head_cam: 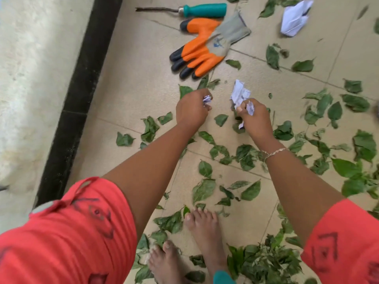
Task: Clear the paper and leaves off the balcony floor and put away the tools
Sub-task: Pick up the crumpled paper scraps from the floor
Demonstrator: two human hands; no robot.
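L hand (191, 109) pinches small paper scrap (207, 100) at fingertips. R hand (254, 119) grips crumpled paper (240, 94), which sticks out ahead of and below the fist. Leaves (205, 189) on floor (143, 78) around both; glove (196, 52) beyond.

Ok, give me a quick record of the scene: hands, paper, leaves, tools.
left hand: pinches a small paper scrap
right hand: grips crumpled paper
loose paper: white crumpled sheet on the floor, top right
leaves: scattered across the floor, densest on the right
tools: teal-handled tool and orange glove lie near the wall, untouched
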